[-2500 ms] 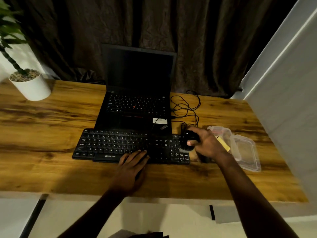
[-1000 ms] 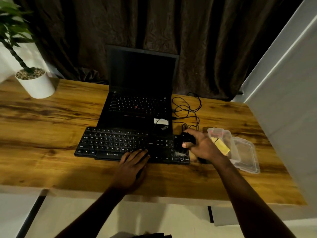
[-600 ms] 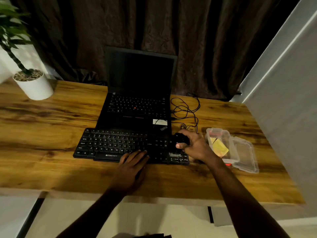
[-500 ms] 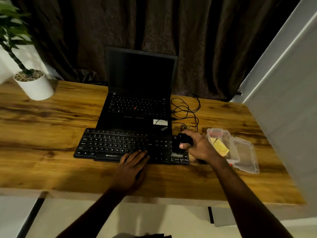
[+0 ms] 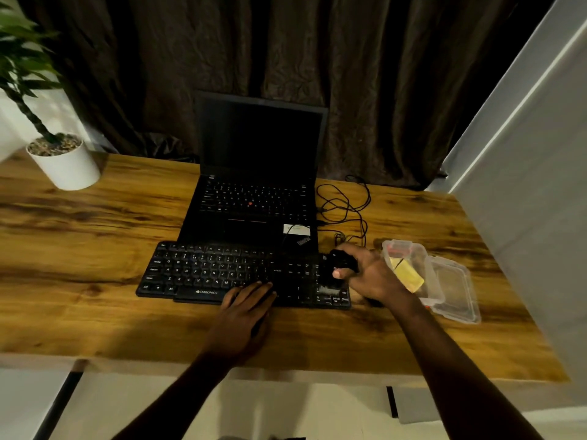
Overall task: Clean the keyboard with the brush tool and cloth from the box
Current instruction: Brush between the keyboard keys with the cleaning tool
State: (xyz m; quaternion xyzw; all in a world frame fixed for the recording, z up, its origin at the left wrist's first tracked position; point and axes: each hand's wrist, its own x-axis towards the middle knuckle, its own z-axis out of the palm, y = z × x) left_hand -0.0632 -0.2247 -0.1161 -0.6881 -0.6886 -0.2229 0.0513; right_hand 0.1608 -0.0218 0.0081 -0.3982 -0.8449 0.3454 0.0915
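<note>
A black keyboard (image 5: 228, 271) lies on the wooden desk (image 5: 79, 281) in front of the laptop. My left hand (image 5: 244, 309) rests flat on its front edge near the middle, fingers straight. My right hand (image 5: 371, 274) grips a black brush tool (image 5: 340, 265) over the keyboard's right end, above the number pad. A clear plastic box (image 5: 409, 249) stands open just right of that hand, with a yellow cloth (image 5: 409, 274) inside. Its lid (image 5: 457, 290) lies beside it on the right.
An open black laptop (image 5: 257, 173) sits behind the keyboard. Tangled black cables (image 5: 346, 211) lie to its right. A white plant pot (image 5: 63, 163) stands at the back left. A grey wall panel (image 5: 524, 185) borders the desk on the right.
My right hand with the brush tool has shifted in small strokes over the keyboard's right end. My left hand has stayed in place.
</note>
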